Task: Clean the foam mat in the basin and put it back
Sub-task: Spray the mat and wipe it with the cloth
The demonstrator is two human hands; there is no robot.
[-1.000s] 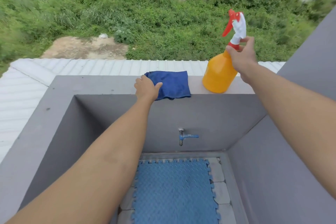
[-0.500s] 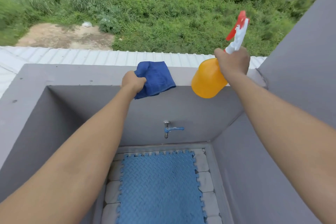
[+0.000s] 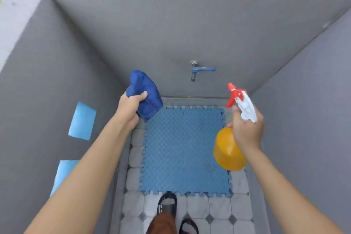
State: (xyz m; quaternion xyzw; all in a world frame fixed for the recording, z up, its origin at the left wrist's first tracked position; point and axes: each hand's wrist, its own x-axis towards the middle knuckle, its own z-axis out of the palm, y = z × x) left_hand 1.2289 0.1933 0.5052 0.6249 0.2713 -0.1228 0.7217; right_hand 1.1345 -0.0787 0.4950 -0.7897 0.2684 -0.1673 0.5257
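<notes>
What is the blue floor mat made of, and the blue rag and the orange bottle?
Mat: likely soft foam, matte, with bumpy texture and puzzle-tooth edges. Rag: fuzzy cloth, maybe microfibre; it bunches in the left hand. Bottle: smooth, slightly shiny plastic, held by the right hand.

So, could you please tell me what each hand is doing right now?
Left hand: grips crumpled dark blue cloth.
Right hand: holds orange plastic spray bottle.

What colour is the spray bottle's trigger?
Red, on the spray bottle, clearest in the head view.
</notes>
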